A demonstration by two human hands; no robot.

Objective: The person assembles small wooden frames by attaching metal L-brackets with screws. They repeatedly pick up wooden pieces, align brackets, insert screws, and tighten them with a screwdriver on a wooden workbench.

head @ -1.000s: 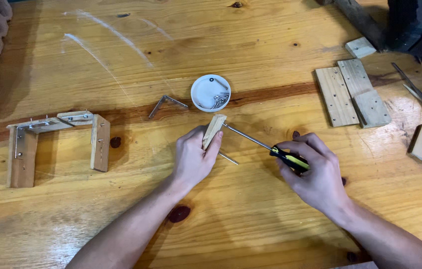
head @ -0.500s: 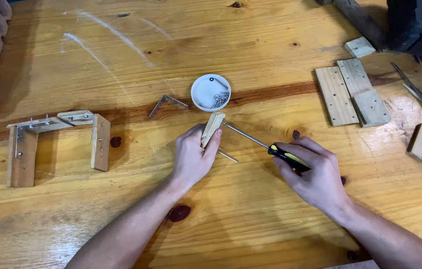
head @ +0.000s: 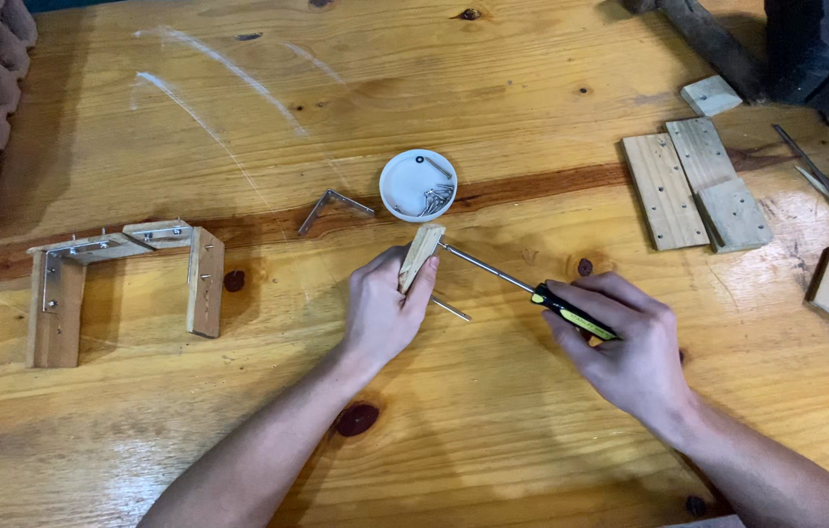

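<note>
Wood block [head: 420, 256] is being steadied on the desk [head: 493, 440] by our left grip [head: 382, 313], closed around it, while our right grip [head: 630, 347], wrapped tight on the screwdriver [head: 532, 288], is driving into its right face, needing steady pressure.

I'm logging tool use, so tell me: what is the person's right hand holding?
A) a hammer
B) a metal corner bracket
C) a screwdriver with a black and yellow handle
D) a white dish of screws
C: the right hand grips the black and yellow screwdriver, its shaft reaching the small wooden block held by the left hand.
</note>
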